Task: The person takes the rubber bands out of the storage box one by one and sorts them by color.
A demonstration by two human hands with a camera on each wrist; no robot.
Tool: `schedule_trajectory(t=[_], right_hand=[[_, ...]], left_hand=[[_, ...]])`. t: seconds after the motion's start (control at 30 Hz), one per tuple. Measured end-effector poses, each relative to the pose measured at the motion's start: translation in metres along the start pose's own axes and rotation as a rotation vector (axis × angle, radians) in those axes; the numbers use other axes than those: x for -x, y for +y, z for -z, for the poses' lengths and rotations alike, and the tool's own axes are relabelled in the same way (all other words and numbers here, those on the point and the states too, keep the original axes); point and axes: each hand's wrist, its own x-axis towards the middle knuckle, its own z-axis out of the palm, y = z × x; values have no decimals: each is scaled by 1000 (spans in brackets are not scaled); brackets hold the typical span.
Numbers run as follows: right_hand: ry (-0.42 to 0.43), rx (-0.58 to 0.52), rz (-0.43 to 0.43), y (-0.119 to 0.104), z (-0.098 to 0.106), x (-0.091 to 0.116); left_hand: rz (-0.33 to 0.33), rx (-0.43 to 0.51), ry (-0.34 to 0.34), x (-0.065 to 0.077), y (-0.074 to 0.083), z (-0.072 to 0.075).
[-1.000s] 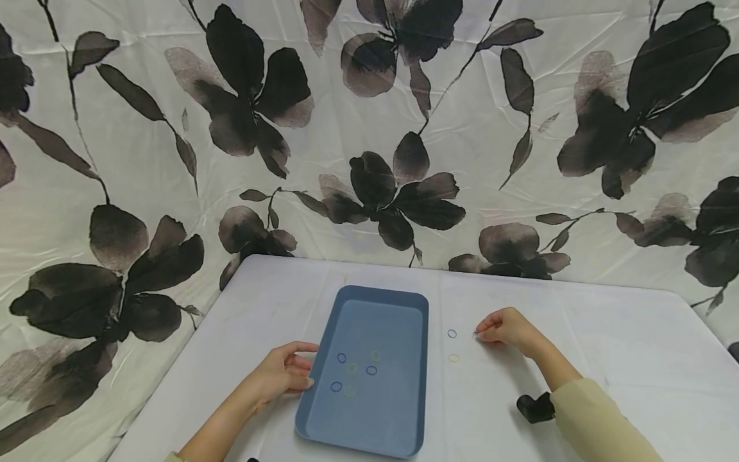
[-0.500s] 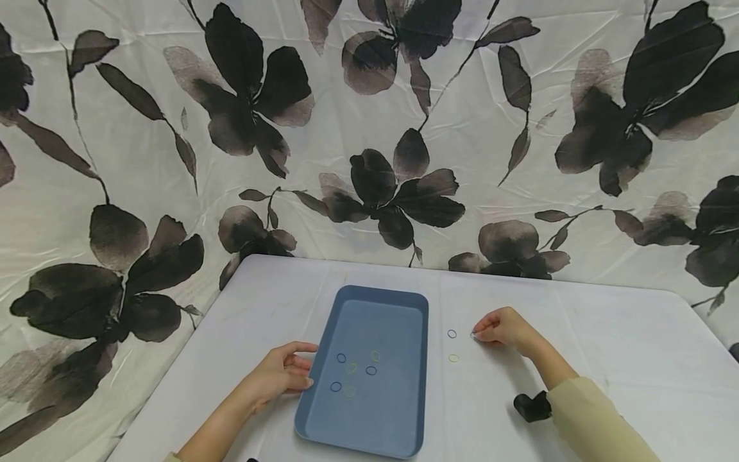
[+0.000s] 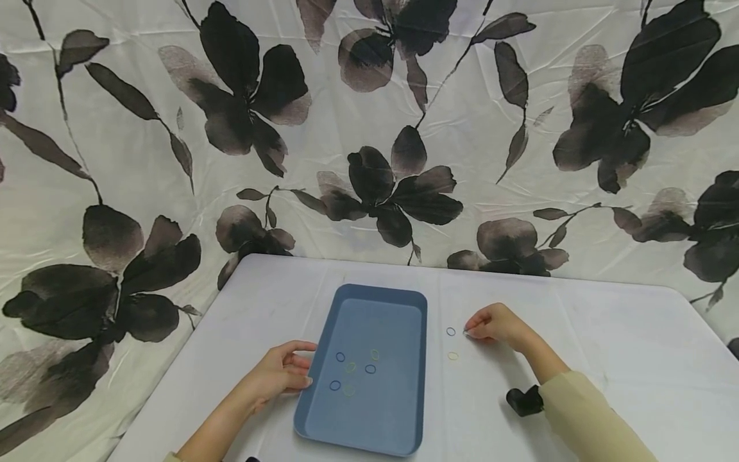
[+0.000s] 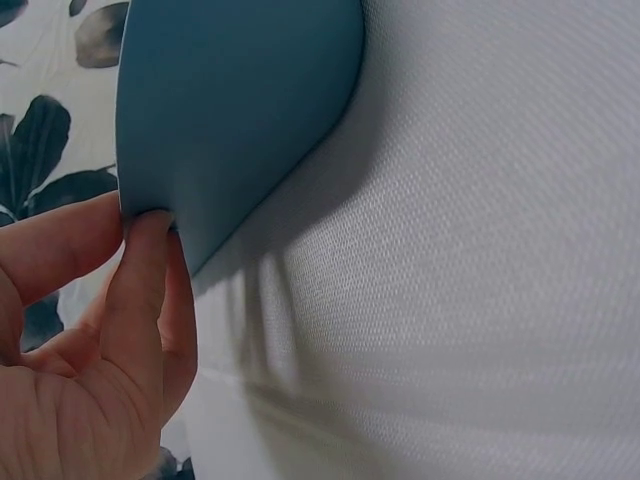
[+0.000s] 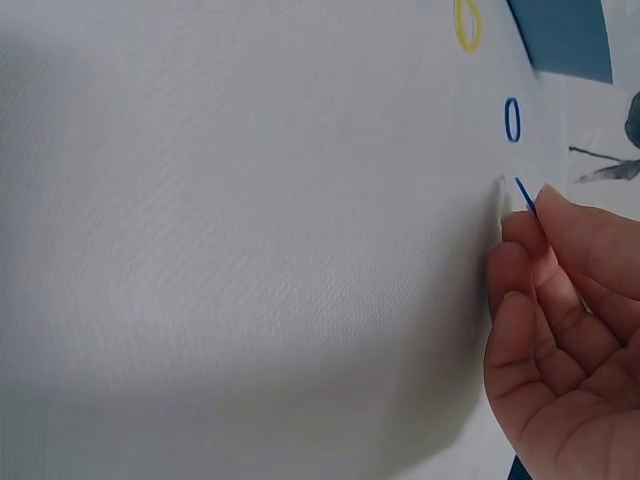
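In the head view a blue-grey tray (image 3: 360,417) lies on the white table, with several small blue and yellow rubber bands inside, among them a blue band (image 3: 335,391). My left hand (image 3: 276,373) is at the tray's left side; the left wrist view shows its fingertips (image 4: 150,222) gripping the rim. Right of the tray, my right hand (image 3: 501,326) pinches a thin blue rubber band (image 5: 524,193) between thumb and forefinger, close over the table. Just beyond its fingertips lie another blue rubber band (image 5: 506,120) and a yellow one (image 5: 459,28).
The white-covered table (image 3: 612,359) reaches far to the right. A sheet printed with dark flowers (image 3: 381,212) hangs behind its back edge. A black wrist device (image 3: 525,402) sits at my right sleeve (image 3: 589,417).
My right hand has moved a little left with the pinched rubber band, nearer the blue one on the table. The left hand stays at the tray; the head view has shifted slightly.
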Motion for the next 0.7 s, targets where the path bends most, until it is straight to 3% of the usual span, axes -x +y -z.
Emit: schedule_trajectory(t=[0.3, 0.7], right_hand=[[11, 11, 21, -5, -6, -6], [45, 118, 24, -7, -4, -5]], left_hand=[[-9, 3, -6, -1, -2, 0], [-5, 9, -5, -1, -2, -1]])
